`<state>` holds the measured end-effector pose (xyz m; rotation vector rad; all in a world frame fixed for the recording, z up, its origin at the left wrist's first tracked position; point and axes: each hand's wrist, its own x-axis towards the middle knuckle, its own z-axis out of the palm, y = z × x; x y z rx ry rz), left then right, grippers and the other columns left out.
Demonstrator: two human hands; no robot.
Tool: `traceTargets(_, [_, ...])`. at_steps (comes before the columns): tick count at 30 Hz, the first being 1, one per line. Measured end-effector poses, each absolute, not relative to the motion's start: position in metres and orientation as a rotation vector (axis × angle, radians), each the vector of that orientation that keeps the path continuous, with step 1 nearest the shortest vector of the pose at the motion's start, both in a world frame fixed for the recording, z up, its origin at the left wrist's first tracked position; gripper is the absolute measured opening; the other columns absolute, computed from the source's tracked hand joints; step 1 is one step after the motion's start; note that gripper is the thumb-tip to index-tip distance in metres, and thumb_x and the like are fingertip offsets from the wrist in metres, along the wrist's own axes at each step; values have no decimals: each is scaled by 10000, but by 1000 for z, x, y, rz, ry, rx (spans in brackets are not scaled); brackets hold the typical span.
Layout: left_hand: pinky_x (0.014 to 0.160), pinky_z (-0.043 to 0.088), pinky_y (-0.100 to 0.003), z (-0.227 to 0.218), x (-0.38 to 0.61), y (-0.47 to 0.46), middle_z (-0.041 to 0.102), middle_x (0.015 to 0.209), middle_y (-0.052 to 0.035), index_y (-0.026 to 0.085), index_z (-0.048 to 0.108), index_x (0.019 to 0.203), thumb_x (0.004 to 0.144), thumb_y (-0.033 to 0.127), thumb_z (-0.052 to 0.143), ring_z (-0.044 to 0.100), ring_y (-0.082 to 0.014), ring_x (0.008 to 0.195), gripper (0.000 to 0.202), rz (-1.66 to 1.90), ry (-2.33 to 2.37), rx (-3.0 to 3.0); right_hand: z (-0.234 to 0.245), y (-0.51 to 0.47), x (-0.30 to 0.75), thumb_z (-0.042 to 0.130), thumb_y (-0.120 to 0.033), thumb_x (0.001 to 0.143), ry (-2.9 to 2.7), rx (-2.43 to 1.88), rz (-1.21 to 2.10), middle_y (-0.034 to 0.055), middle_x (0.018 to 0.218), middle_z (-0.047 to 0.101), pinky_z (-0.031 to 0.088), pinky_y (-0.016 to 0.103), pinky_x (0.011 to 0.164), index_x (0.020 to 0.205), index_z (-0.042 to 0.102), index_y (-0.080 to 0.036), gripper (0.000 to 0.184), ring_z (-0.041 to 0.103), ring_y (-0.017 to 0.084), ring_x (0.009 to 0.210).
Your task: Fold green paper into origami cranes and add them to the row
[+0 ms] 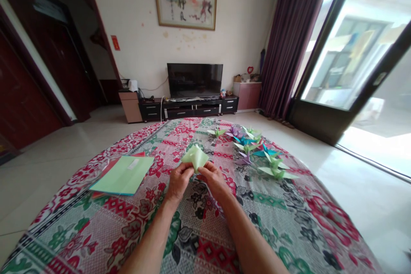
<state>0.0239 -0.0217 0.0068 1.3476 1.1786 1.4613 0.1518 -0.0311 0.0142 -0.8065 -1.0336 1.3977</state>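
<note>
A folded piece of light green paper [195, 156] is held up over the middle of the round table, its point toward me. My left hand [180, 180] pinches its lower left edge between thumb and fingers. On the other side, my right hand [212, 176] grips the lower right edge the same way. The two thumbs are close together at the paper's near tip. My fingers behind the paper are partly hidden. To the right of my hands stand several folded paper cranes [278, 173] in green, purple and blue.
A stack of coloured paper sheets [123, 175], green on top, lies to the left. The patterned tablecloth [141, 235] covers the round table. Beyond the table are a television [195, 80] on a low cabinet, a purple curtain [290, 43] and a glass door [349, 64].
</note>
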Motion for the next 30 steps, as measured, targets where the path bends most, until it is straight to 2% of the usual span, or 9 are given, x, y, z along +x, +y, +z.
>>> traceTargets(9, [611, 406, -231, 11, 24, -24, 620, 629, 13, 166, 671, 707, 686, 260, 586, 532, -149, 634, 128, 1445, 1186, 1508, 22, -35, 154, 685, -254, 641, -1137, -667, 1315, 14, 858, 680, 407, 320, 844, 912, 684, -203, 275, 583, 183, 825])
traceTargets(12, [621, 417, -233, 11, 26, -23, 634, 665, 4, 169, 672, 764, 677, 254, 600, 544, -153, 646, 141, 1502, 1205, 1538, 26, -37, 155, 660, -246, 645, -1139, -702, 1302, 5, 822, 671, 405, 309, 818, 888, 683, -198, 248, 570, 177, 791])
traceTargets(17, [636, 435, -239, 16, 28, -29, 667, 729, -8, 196, 690, 888, 660, 231, 613, 562, -151, 632, 243, 1553, 1242, 1599, 27, -37, 159, 624, -224, 644, -1124, -705, 1275, -18, 709, 621, 395, 250, 662, 844, 678, -207, 208, 496, 137, 661])
traceTargets(22, [651, 450, -238, 18, 30, -31, 679, 769, -7, 203, 686, 930, 692, 252, 596, 584, -155, 664, 259, 1579, 1223, 1543, 20, -32, 162, 632, -304, 672, -1096, -720, 1281, 10, 776, 645, 416, 277, 734, 825, 681, -194, 194, 543, 165, 740])
traceTargets(30, [723, 467, -249, 14, 28, -26, 696, 878, -18, 199, 678, 1006, 708, 279, 601, 616, -171, 781, 318, 1592, 1152, 1484, 15, -26, 166, 679, -343, 647, -1060, -741, 1257, 21, 753, 653, 434, 287, 714, 859, 682, -177, 270, 563, 161, 698])
